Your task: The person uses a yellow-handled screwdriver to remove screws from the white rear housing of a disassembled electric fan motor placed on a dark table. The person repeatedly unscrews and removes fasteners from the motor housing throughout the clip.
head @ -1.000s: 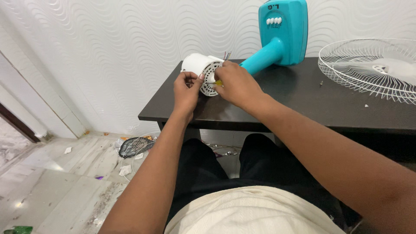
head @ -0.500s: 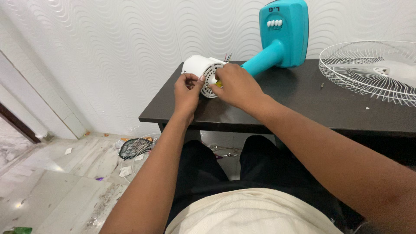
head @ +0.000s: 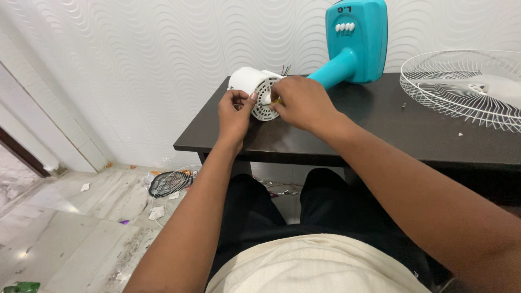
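We sit at a dark table (head: 380, 135) with both hands on a white motor housing (head: 252, 87) that lies on its side near the table's back left corner, its vented face (head: 264, 103) turned toward us. Our left hand (head: 234, 111) is curled, thumb and fingers pinched against the housing's left edge, steadying it. Our right hand (head: 304, 103) is closed around a screwdriver (head: 277, 101); only a bit of its yellow handle shows past the fingers, and its tip meets the vented face. We cannot tell exactly which spot on the face the tip touches.

A few thin wires (head: 285, 69) stick up behind the housing. Just to its right, a teal fan stand (head: 350, 49) lies with its neck pointing at the housing and its base leaning against the wavy white wall (head: 135, 65). A white wire grille (head: 461, 87) rests on the table's right end, well apart from our hands. A small screw (head: 403, 105) lies between the stand and the grille.

Below the table's edge, another grille (head: 173, 187) lies on the floor among scraps of litter. Our lap shows dark trousers and a cream shirt.
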